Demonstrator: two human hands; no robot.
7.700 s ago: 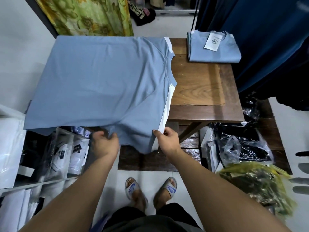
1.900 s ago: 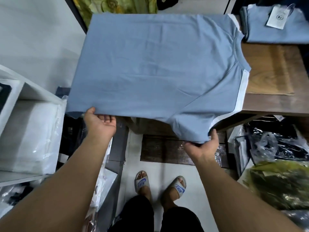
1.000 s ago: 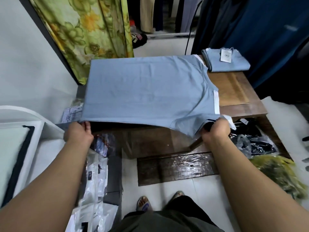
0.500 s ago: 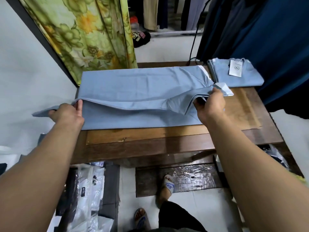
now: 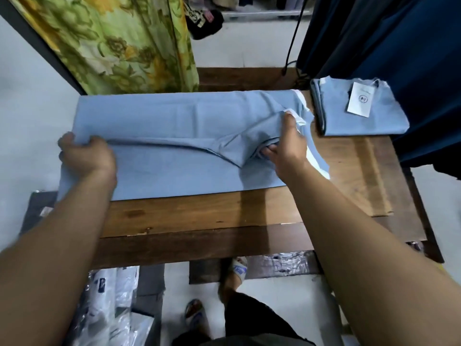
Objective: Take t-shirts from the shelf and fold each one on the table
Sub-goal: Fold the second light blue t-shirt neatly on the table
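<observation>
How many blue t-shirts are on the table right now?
2. One t-shirt lies spread across the table, gripped by the left hand and right hand. A folded t-shirt with a tag sits at the far right corner.

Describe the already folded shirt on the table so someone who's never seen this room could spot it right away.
Start at the brown wooden table. At its far right corner, in front of the dark blue curtain, lies a light blue t-shirt folded into a compact rectangle. Unlike the larger light blue t-shirt being folded beside it, it carries a white paper tag and no hand touches it.
</observation>
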